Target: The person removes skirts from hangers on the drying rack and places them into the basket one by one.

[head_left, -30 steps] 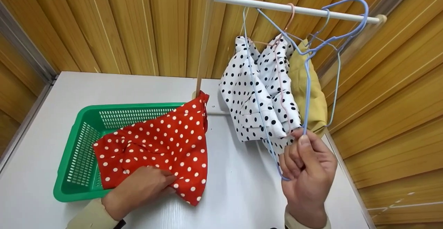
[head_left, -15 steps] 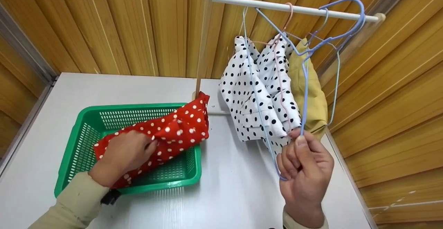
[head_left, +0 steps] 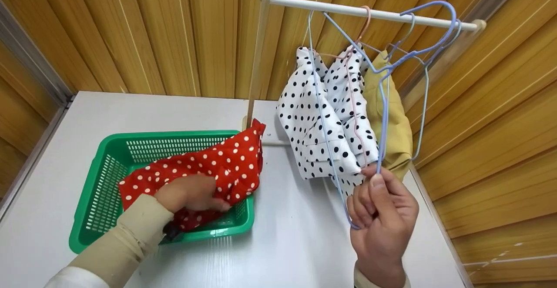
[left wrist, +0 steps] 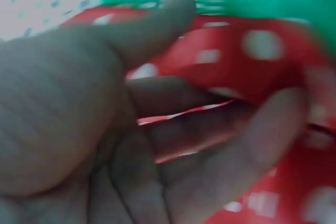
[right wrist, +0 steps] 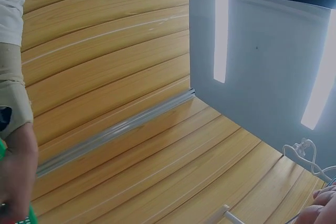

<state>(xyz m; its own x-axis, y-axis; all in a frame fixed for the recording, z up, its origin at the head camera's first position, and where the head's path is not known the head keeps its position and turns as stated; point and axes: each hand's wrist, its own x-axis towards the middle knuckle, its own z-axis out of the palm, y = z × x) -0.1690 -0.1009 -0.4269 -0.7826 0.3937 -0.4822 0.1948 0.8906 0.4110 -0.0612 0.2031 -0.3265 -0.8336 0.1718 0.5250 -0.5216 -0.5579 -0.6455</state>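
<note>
My left hand (head_left: 189, 194) lies on a red garment with white dots (head_left: 237, 157), folded over in a green basket (head_left: 174, 134). Seen from the left wrist, the thumb stands apart and the fingers (left wrist: 210, 187) are loosely extended against the red cloth, blurred. One end of the garment hangs past the basket's right rim. With thumb and fingers my right hand (head_left: 385, 218) pinches the side of a blue hanger (head_left: 384, 105), which carries no cloth. Its hook overlaps the rack's rod in the head view. At the right wrist view's lower corner, only the fingers of the right hand (right wrist: 321, 208) show.
A white rod (head_left: 322, 5) on wooden posts (head_left: 257, 61) spans the back right. White garments with black dots (head_left: 304, 114) on a pink hanger and a yellow garment (head_left: 394, 114) hang there, behind the blue hanger. Wood-panelled walls (head_left: 152, 31) enclose the white table (head_left: 287, 244).
My left hand went from the garment's lower edge up to the left, folding the red cloth back into the basket, then moved right and down over it. The right hand barely moved.
</note>
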